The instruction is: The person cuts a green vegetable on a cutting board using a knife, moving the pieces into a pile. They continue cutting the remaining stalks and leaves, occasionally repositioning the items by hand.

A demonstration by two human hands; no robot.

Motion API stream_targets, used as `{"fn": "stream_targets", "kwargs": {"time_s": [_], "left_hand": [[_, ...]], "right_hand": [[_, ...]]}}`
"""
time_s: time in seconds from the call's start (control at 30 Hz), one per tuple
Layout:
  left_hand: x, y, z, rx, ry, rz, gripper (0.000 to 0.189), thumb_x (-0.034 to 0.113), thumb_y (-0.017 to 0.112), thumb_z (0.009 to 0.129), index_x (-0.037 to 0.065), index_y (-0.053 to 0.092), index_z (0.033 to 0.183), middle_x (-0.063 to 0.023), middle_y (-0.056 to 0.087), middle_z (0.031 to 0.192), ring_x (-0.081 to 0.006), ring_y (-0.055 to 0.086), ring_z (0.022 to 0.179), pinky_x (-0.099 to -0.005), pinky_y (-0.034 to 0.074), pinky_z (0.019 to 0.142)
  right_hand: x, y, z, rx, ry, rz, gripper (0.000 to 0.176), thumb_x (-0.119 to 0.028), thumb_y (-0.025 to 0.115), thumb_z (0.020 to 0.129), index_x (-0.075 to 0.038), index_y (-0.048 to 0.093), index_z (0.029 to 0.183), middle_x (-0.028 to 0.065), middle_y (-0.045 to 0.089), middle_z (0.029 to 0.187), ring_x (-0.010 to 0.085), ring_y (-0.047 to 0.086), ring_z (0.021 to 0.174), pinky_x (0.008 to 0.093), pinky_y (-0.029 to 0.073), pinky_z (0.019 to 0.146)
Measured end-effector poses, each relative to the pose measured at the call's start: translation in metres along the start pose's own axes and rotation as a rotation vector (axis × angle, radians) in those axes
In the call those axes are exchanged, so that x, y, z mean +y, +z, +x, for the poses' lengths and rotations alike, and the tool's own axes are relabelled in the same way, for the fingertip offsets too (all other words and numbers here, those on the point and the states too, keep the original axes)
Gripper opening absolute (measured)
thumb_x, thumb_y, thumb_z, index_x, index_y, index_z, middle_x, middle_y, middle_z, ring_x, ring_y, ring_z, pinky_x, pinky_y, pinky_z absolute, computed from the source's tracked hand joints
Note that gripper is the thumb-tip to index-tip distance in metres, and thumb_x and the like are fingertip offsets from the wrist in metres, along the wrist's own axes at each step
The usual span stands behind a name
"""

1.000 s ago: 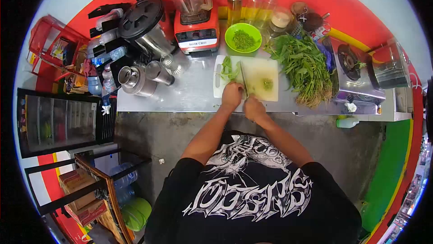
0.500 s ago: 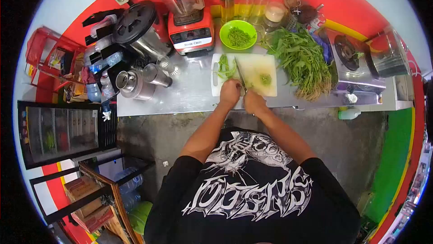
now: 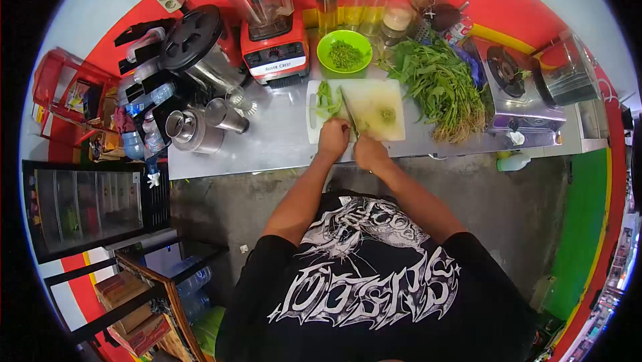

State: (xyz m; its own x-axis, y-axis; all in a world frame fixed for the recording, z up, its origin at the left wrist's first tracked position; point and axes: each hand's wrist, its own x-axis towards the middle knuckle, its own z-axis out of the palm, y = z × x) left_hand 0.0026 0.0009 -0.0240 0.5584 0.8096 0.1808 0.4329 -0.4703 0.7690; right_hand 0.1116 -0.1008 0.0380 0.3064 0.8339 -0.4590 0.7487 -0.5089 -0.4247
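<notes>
My right hand [image 3: 371, 153] is closed round the handle of a knife [image 3: 349, 109], whose blade points away over the white cutting board [image 3: 396, 125]. Beside the blade, my left hand [image 3: 334, 137] has its fingers closed on green stems [image 3: 326, 102] at the board's left part. A small heap of chopped greens [image 3: 387, 115] lies on the right of the board. Behind it stands a lime-green bowl [image 3: 323, 50] with chopped greens in it. A large bunch of leafy greens with roots [image 3: 441, 87] lies to the right of the board.
A red blender [image 3: 275, 54], a lidded steel pot [image 3: 200, 54] and metal cups [image 3: 224, 116] stand on the left of the steel counter [image 3: 267, 148]. Pump bottles [image 3: 354, 4] line the back. To the right is a gas stove [image 3: 521, 104].
The whole view has shifted slightly, with the counter items a little further left. Both hands remain at the near edge of the board, the knife still between them.
</notes>
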Motion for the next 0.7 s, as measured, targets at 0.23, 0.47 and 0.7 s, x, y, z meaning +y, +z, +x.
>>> {"fn": "stream_targets", "kwargs": {"time_s": [0.23, 0.47, 0.7], "left_hand": [[0.006, -0.005, -0.001, -0.080, -0.061, 0.029, 0.015, 0.004, 0.066, 0.079, 0.002, 0.076, 0.090, -0.0238, 0.072, 0.091, -0.0410, 0.070, 0.084, -0.0468, 0.057, 0.082], [0.011, -0.011, -0.002, -0.037, -0.121, 0.039, 0.018, 0.005, 0.067, 0.077, 0.005, 0.076, 0.092, -0.0204, 0.073, 0.089, -0.0386, 0.072, 0.083, -0.0429, 0.058, 0.077], [-0.002, 0.002, -0.001, 0.009, -0.117, -0.024, 0.022, 0.001, 0.067, 0.077, 0.003, 0.073, 0.097, -0.0212, 0.072, 0.085, -0.0361, 0.072, 0.080, -0.0411, 0.057, 0.073]], "right_hand": [[0.001, 0.018, -0.004, 0.006, -0.015, -0.043, 0.031, -0.012, 0.052, 0.090, 0.010, 0.057, 0.113, 0.0359, 0.063, 0.118, 0.0506, 0.065, 0.106, 0.0549, 0.052, 0.093], [-0.007, 0.008, -0.010, 0.058, -0.019, 0.011, 0.032, -0.012, 0.052, 0.091, 0.009, 0.055, 0.114, 0.0375, 0.064, 0.115, 0.0511, 0.065, 0.105, 0.0567, 0.051, 0.094], [-0.002, 0.015, -0.001, 0.036, 0.008, 0.016, 0.035, -0.014, 0.050, 0.093, 0.010, 0.050, 0.118, 0.0387, 0.064, 0.114, 0.0507, 0.065, 0.105, 0.0570, 0.051, 0.093]]}}
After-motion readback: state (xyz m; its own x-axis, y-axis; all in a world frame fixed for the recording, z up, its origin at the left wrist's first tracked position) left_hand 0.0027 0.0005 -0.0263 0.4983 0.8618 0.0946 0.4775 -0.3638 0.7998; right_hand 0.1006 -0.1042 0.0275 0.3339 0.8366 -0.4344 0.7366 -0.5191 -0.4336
